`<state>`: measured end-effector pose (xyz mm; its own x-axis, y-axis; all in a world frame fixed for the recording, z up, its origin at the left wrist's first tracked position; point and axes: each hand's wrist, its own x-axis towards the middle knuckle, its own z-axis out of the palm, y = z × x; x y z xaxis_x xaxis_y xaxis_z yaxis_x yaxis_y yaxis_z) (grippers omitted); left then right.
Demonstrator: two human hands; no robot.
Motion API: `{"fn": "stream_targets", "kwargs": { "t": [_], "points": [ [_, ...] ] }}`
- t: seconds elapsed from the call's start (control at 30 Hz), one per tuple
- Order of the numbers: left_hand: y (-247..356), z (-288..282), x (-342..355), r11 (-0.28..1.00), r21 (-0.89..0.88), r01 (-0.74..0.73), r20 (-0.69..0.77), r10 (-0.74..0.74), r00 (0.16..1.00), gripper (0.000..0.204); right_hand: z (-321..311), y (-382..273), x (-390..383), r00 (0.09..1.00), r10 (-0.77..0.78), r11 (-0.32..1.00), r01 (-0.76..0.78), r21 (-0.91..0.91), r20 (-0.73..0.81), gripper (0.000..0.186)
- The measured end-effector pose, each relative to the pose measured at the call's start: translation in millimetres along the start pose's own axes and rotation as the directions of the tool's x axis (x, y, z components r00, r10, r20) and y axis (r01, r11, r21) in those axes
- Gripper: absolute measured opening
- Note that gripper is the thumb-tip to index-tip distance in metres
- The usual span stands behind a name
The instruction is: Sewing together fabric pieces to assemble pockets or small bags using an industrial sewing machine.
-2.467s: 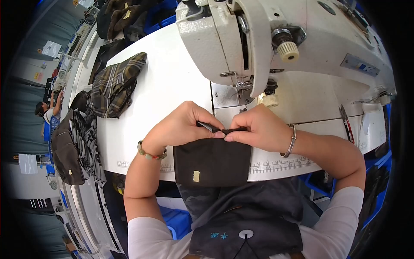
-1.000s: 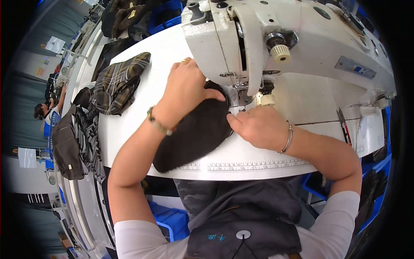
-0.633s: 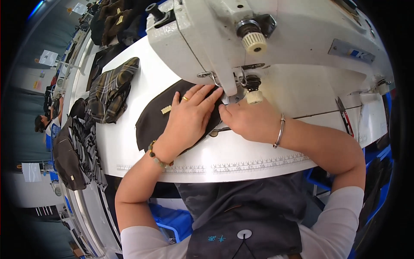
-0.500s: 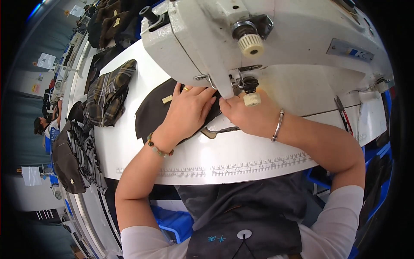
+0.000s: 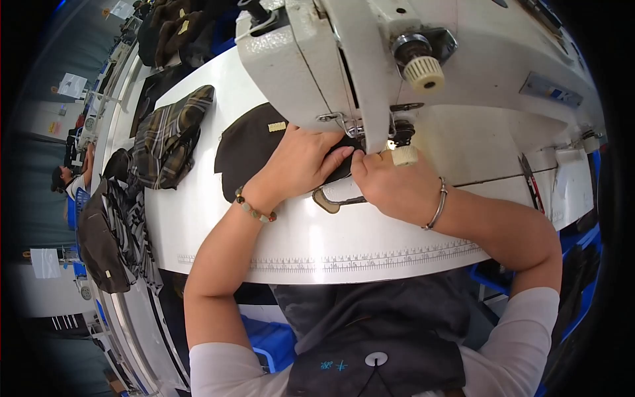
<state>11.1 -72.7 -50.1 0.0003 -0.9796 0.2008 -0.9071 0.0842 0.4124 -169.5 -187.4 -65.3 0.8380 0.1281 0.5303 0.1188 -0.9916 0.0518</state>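
Note:
A dark brown fabric piece (image 5: 248, 142) with a cream label (image 5: 276, 126) lies flat under the head of a white sewing machine (image 5: 291, 73). My left hand (image 5: 297, 162) rests on the fabric, thumb stretched toward the needle area; its other fingertips are hidden by the machine head. Close beside it, my right hand (image 5: 397, 188) has its fingers closed at the fabric's right edge, near the needle. The exact grip is partly covered. A narrow dark strip with a tan end (image 5: 325, 202) sticks out below, between my hands.
Folded plaid fabric (image 5: 172, 139) lies on the left of the white table (image 5: 218, 231). Dark and striped pieces (image 5: 109, 238) hang beyond its left edge. Scissors (image 5: 531, 182) lie at the right. A printed ruler (image 5: 357, 260) runs along the front. Another person (image 5: 73, 178) sits far left.
The fabric has turned slightly and shifted inward under the machine head. My left hand has moved right with it, its fingers now further beneath the head. The whole view has shifted a little.

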Motion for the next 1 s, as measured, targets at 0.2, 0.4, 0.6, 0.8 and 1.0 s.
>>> {"fn": "stream_targets", "kwargs": {
  "t": [0.2, 0.4, 0.6, 0.8, 1.0],
  "points": [
    [17.9, -3.1, -9.2, 0.961, 0.275, -0.006, -0.159, 0.052, 0.986, 0.02, -21.0, -16.5, -2.1, 0.996, 0.015, 1.0, -0.013, -0.025, 0.086, 0.01],
    [35.2, -0.7, -31.8, 0.951, 0.237, -0.198, -0.153, 0.238, 0.959, 0.029, -23.7, -18.8, -7.2, 0.966, 0.02, 1.0, -0.018, -0.008, 0.259, 0.037],
    [30.3, -5.2, -27.5, 0.957, 0.232, -0.173, -0.165, 0.214, 0.963, 0.025, -18.0, -14.7, -4.6, 0.965, 0.04, 0.999, -0.039, -0.01, 0.257, 0.039],
    [27.1, -2.3, -21.1, 0.957, 0.277, -0.087, -0.197, 0.146, 0.969, 0.022, -18.1, -13.3, -1.9, 0.983, 0.094, 0.995, -0.1, 0.031, 0.16, 0.008],
    [31.6, 0.2, -22.5, 0.95, 0.308, -0.045, -0.186, 0.107, 0.977, 0.025, -19.9, -13.6, -4.5, 0.974, 0.044, 0.999, -0.039, -0.024, 0.223, 0.039]
  ]
}}
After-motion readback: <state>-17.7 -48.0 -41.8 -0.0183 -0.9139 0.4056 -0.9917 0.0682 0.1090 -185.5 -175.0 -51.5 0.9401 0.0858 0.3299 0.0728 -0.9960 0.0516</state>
